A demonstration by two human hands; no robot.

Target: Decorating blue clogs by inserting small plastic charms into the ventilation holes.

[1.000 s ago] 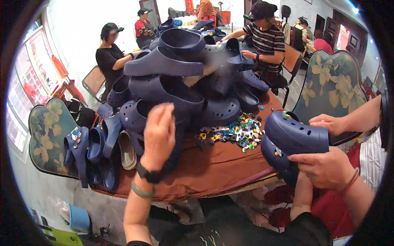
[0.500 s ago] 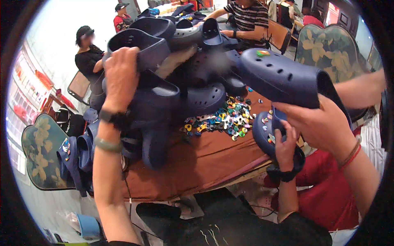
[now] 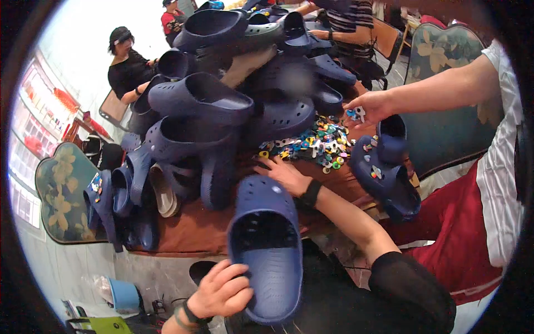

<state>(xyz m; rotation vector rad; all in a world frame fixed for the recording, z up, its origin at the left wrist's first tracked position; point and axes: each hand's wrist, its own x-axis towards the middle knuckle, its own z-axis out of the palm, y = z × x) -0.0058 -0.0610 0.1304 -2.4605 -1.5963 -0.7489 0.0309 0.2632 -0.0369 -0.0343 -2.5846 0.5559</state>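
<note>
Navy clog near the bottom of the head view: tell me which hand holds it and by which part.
The left hand grips the navy clog at its heel-end side rim. The right hand holds nothing, lying at the charm pile on the table.

Left hand (image 3: 219, 292): low in view, forearm entering from the bottom edge, dark band at the wrist. Fingers curled and closed in a grip, thumb side up, knuckles toward the left.

Right hand (image 3: 285, 173): stretched forward and to the left across the body, palm down, fingers spread and flat. Black band at the wrist. Forearm bare and running diagonally up from the lower right; black sleeve covers the elbow and upper arm.
</note>
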